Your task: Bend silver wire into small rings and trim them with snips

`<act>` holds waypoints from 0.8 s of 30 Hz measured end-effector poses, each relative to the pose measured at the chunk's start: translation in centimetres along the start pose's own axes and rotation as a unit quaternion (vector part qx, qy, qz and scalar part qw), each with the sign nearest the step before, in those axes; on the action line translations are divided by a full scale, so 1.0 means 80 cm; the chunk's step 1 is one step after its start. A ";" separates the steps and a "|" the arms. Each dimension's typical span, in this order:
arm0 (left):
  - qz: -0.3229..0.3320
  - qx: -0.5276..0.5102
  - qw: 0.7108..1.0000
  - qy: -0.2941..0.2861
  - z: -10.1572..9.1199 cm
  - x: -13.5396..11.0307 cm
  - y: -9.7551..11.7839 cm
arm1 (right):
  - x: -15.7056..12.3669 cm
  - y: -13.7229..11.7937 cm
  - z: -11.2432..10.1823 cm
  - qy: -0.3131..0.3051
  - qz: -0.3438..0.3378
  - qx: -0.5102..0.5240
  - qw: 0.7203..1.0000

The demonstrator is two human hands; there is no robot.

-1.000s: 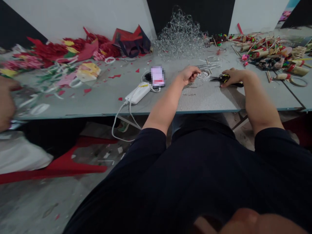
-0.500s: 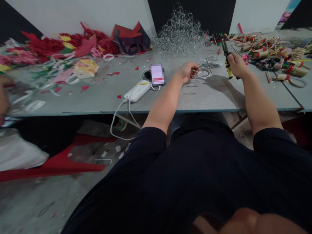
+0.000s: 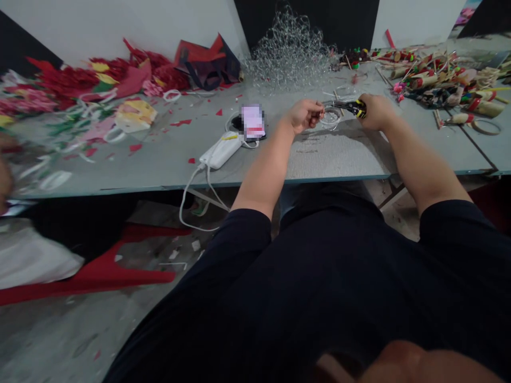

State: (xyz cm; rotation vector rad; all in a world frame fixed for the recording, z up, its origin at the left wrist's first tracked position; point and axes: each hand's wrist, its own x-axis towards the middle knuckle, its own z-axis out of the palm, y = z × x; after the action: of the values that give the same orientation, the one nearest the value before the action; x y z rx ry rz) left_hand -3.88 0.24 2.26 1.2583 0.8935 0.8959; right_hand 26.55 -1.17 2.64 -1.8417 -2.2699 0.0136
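R hand [image 3: 374, 111] holds 1 pr pliers [image 3: 348, 107] (1 wire heap [image 3: 288, 56] behind).

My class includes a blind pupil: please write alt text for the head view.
A person's right hand holds black-and-yellow pliers beside a shiny, silvery round item; the left hand is at its left edge. Behind, tangled silvery wire is heaped on a grey table.

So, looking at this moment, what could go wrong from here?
The pliers in the right hand point toward the fingers of the left hand, so a slip might nip or poke them.

The round, dish-like item between the hands might get knocked.

A white cable loops below the table edge; if snagged, it could drag the power strip.
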 end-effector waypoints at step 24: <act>-0.065 0.032 0.997 -0.015 0.006 -0.017 0.013 | -0.002 -0.020 0.006 -0.011 -0.021 0.064 0.998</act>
State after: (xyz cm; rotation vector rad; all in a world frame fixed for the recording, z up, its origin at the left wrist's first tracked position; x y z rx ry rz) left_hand -4.01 -1.12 3.45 1.2498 0.9762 0.7493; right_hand 24.92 -1.64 2.35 -1.7387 -2.2648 0.1684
